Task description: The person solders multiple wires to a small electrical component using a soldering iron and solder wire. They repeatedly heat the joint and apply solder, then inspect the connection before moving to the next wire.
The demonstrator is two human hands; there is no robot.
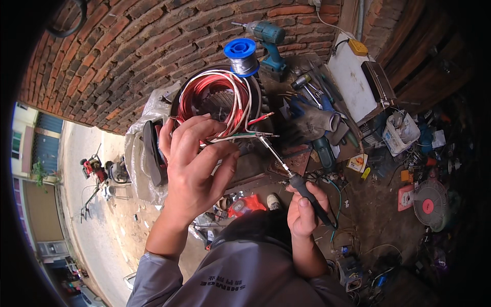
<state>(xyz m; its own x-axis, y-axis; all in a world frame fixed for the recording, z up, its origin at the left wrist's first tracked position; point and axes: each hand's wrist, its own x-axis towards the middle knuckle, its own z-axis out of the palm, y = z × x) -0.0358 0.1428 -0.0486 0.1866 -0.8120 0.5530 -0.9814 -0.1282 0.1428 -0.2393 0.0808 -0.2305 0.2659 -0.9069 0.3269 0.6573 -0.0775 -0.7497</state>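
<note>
A soldering iron (302, 187) with a black handle and metal shaft is gripped in my right hand (305, 210). Its tip reaches the bared end of a wire (258, 135) beside the coil. My left hand (192, 158) is bent over the near left side of a round copper-wound motor stator (215, 102), thumb and forefinger pinched near the wires. Whatever lies between those fingertips is too small to make out. White sleeved leads loop around the red windings, and a red lead (261, 118) sticks out to the right.
A blue spool of solder wire (243, 61) stands behind the stator, next to a teal cordless driver (268, 38). Grey work gloves (317, 123) and hand tools lie on the right. A fan (430, 204) and scattered parts cover the floor at right. A brick wall (133, 61) rises behind.
</note>
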